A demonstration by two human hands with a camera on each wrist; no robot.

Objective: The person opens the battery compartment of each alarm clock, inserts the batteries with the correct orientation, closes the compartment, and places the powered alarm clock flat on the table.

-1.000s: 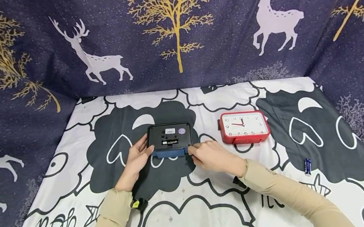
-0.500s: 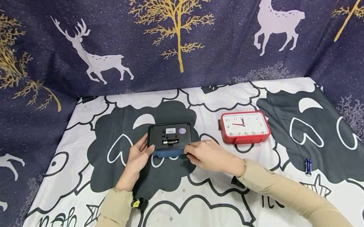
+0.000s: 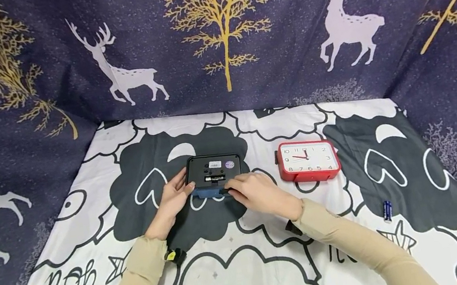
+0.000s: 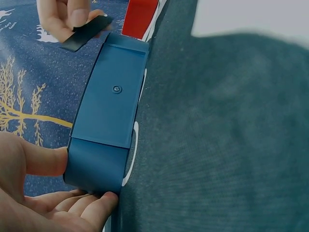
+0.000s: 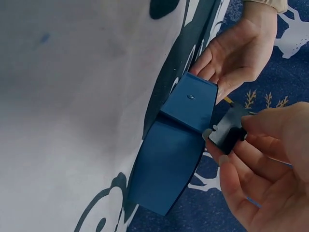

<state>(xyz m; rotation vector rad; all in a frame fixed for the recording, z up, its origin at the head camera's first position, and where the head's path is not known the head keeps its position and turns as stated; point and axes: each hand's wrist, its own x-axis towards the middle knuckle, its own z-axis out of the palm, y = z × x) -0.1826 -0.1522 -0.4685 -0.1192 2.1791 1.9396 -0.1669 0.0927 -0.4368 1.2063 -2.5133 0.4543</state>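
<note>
A blue clock [image 4: 104, 101] lies with its black back [image 3: 201, 171] facing up, in the middle of the head view. One battery [image 3: 215, 178] sits in its uncovered compartment. My left hand [image 3: 171, 200] grips the clock's left end, thumb on the back's side and fingers underneath. Between the thumb and fingers of my right hand [image 3: 259, 192] is a small black battery cover [image 5: 231, 126], pinched near the clock's front right edge. In the right wrist view the cover is tilted and has small notches along its edge.
To the right, a red alarm clock [image 3: 307, 157] lies face up. Farther right is a loose blue battery [image 3: 387, 210] on the patterned cloth [image 3: 232, 273]. A dark curtain [image 3: 187, 58] with deer and trees hangs behind the table.
My right hand has moved left along the clock's front edge, bringing the cover closer to the battery compartment. The left hand and the clock have stayed in place.
</note>
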